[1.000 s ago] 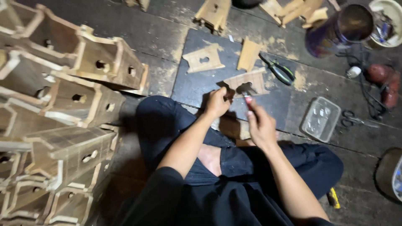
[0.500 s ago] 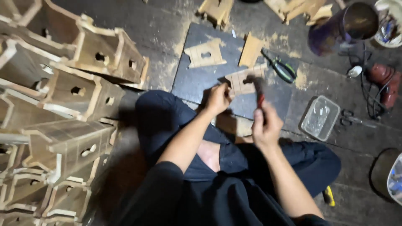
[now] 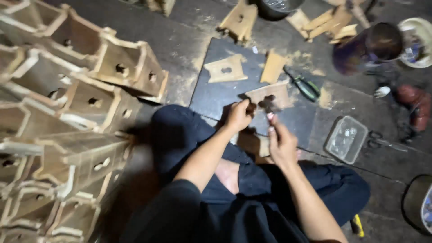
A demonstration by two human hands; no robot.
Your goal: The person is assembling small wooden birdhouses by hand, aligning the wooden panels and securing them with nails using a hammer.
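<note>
Left grip (image 3: 237,116) pinching wood panel (image 3: 270,94) near edge; right grip (image 3: 281,144) closed on small tool (image 3: 270,118), on dark slab (image 3: 216,96).

Right hand (image 3: 282,143) drawn back from cut-out wooden panel (image 3: 270,95) toward lap, fist upright, gripping small tool just below panel's hole. Left hand (image 3: 238,115) slid off panel's near edge, now curled at its lower-left corner.
</note>
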